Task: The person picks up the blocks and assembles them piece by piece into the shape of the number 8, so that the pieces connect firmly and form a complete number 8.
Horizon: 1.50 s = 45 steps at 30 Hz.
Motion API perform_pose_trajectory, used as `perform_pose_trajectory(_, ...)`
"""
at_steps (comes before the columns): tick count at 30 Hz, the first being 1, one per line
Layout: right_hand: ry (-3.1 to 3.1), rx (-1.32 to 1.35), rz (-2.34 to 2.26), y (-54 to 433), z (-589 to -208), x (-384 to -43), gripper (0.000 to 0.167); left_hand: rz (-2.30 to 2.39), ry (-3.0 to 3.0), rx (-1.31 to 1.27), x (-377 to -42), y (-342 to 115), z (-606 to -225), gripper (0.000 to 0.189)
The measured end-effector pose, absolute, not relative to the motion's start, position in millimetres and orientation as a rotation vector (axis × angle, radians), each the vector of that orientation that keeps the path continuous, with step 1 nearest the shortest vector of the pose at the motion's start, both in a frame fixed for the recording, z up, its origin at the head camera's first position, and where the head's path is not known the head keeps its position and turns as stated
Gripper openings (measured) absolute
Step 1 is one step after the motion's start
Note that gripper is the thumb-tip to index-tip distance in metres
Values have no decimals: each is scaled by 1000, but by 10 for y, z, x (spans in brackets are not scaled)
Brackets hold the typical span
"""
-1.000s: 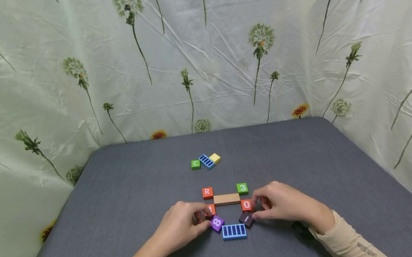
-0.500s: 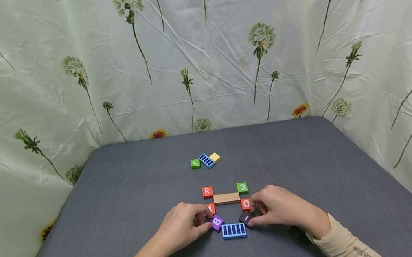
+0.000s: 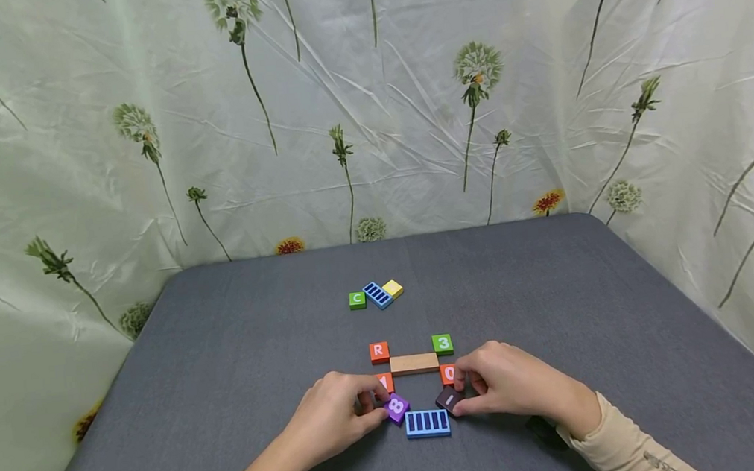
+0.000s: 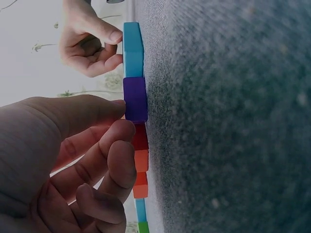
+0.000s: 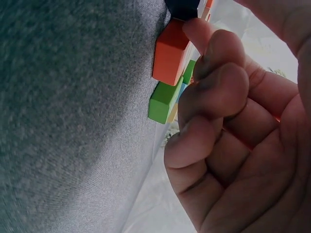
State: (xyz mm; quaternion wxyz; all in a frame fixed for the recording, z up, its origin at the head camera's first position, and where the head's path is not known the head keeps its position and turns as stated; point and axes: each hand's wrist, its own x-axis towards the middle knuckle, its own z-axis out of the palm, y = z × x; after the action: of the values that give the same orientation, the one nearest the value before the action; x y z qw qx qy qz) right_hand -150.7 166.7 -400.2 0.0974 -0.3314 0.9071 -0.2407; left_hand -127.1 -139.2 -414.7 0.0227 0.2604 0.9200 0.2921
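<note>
My left hand [image 3: 338, 411] pinches the near-left side of a purple block marked 8 [image 3: 397, 407], its thumb [image 4: 104, 110] against the block in the left wrist view. Its index finger overlaps a red block marked 1 [image 3: 386, 381]. My right hand [image 3: 507, 380] has its thumb and index finger at the right side of a dark block with a white bar [image 3: 447, 400], its other fingers curled. An orange block marked 0 [image 3: 447, 374] lies just above, partly behind the index finger. Between the hands, a blue slotted block [image 3: 427, 424] lies flat, close to the purple and dark blocks.
A plain wooden plank [image 3: 414, 365] lies above, with an R block [image 3: 379, 352] and a green 3 block [image 3: 443, 344] at its ends. Farther back sit a green C block [image 3: 357, 300], a blue slotted block [image 3: 378, 295] and a yellow block [image 3: 393, 288] on the grey table [image 3: 256, 313].
My right hand has moved a little left, its thumb and index finger coming closer in on the dark block. My left hand and the blocks stay in place.
</note>
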Motion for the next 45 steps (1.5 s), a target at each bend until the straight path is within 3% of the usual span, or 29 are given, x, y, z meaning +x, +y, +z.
perform_pose_trajectory(15, 2697, -976, -713, 1658, -3982, -1491, 26, 891, 2833, 789, -1268, -1382, -4142, 11)
perform_pose_trajectory(26, 2651, -1250, -707, 1479, -4021, -1331, 23, 897, 2847, 794, -1275, -1387, -4144, 10)
perform_pose_trajectory(45, 2623, -1259, -715, 1450, -4069, -1323, 18, 896, 2802, 778, -1281, -1381, -4133, 9)
